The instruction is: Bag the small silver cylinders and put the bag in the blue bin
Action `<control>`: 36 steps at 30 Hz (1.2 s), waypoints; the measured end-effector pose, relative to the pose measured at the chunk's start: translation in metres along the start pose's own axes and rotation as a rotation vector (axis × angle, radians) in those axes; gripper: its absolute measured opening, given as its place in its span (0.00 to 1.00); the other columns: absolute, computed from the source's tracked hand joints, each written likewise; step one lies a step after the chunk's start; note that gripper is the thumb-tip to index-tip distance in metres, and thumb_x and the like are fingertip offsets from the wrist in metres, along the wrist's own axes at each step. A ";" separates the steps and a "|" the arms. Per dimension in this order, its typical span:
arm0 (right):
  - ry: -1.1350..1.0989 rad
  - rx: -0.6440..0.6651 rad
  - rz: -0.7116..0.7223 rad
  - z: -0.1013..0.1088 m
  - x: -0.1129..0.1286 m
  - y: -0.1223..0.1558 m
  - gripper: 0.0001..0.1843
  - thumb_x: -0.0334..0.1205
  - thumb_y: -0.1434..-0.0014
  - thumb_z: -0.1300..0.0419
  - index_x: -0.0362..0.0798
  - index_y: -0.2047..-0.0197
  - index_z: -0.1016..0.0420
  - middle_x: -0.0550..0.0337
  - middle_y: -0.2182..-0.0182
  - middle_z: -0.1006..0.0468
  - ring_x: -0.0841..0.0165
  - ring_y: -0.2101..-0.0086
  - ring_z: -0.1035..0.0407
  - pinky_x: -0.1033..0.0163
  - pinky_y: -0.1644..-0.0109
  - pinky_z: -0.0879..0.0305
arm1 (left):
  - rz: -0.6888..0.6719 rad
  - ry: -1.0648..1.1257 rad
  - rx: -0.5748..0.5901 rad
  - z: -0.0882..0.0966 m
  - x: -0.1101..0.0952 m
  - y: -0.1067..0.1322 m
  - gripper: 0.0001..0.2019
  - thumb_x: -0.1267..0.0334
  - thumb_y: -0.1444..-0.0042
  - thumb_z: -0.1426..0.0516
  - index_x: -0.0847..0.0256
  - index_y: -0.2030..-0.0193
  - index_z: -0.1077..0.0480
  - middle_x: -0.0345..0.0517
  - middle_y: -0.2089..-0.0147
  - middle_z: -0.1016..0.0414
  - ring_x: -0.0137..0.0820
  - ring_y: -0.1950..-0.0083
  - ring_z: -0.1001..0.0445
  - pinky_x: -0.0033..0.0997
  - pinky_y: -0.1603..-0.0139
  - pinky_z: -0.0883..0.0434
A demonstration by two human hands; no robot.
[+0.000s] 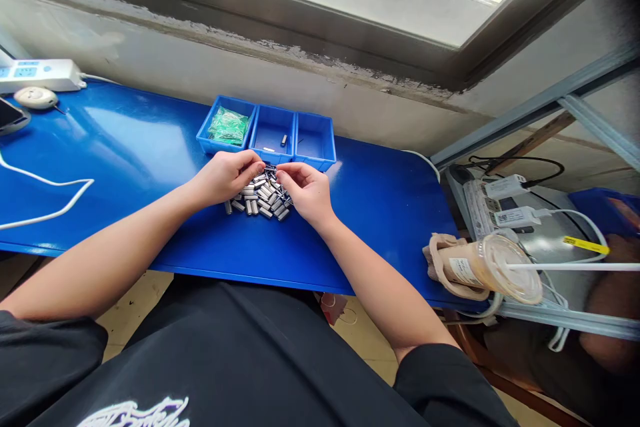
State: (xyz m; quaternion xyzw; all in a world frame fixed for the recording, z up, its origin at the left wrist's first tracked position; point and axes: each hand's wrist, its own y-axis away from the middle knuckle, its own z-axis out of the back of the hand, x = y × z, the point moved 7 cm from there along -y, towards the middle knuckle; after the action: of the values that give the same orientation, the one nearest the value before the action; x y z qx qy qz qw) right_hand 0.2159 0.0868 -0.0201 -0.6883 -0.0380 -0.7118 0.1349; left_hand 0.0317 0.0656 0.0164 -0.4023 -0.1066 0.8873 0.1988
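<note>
Both hands meet over a pile (261, 199) of small grey metal parts that lies on the blue table (125, 147), near the middle of its width and just in front of 3 blue bins. The left hand (226, 177) rests at the pile's left side with its fingers curled in and the tips bunched at the far edge of the pile. The right hand (307, 190) rests at the pile's right side, thumb and forefinger drawn close together over the parts. Whether either hand actually grips a part cannot be told, since the tips hide what lies between them. The bins stand side by side, touching, at the far edge of the table against the wall (150, 60). The left bin (207, 137) holds green pieces (229, 127), the middle bin (273, 147) holds 2 small parts, and the right bin (315, 159) sits beside it. At the far left a white power strip (43, 75) lies on the table, and a white cable (50, 215) loops across the near left part. Off the table's right end a lidded cup (487, 268) lies on its side with a white straw (565, 267) pointing right.
</note>
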 end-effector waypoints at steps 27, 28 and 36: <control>0.120 0.137 0.079 -0.009 0.005 0.008 0.23 0.63 0.35 0.35 0.52 0.55 0.30 0.57 0.59 0.11 0.66 0.56 0.14 0.61 0.53 0.22 | -0.092 0.090 0.079 -0.006 -0.015 0.004 0.21 0.44 0.32 0.39 0.60 0.49 0.18 0.39 0.74 0.24 0.22 0.74 0.32 0.19 0.68 0.35; 0.062 0.153 0.047 -0.011 0.003 0.008 0.26 0.66 0.37 0.34 0.52 0.55 0.31 0.57 0.59 0.11 0.65 0.54 0.14 0.60 0.50 0.21 | -0.095 0.079 0.076 -0.006 -0.014 0.004 0.21 0.43 0.32 0.39 0.60 0.49 0.18 0.38 0.74 0.24 0.21 0.74 0.32 0.19 0.68 0.35; -0.047 0.152 -0.043 -0.013 0.001 0.007 0.36 0.74 0.50 0.27 0.50 0.59 0.25 0.57 0.61 0.12 0.67 0.59 0.16 0.62 0.52 0.21 | -0.084 0.016 0.071 -0.003 -0.011 0.003 0.20 0.46 0.31 0.42 0.60 0.54 0.19 0.40 0.72 0.24 0.22 0.73 0.32 0.19 0.67 0.34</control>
State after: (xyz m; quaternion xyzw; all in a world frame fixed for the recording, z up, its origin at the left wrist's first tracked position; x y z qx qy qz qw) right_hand 0.2054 0.0771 -0.0210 -0.6918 -0.1099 -0.6931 0.1703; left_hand 0.0400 0.0581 0.0204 -0.3975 -0.0904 0.8781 0.2507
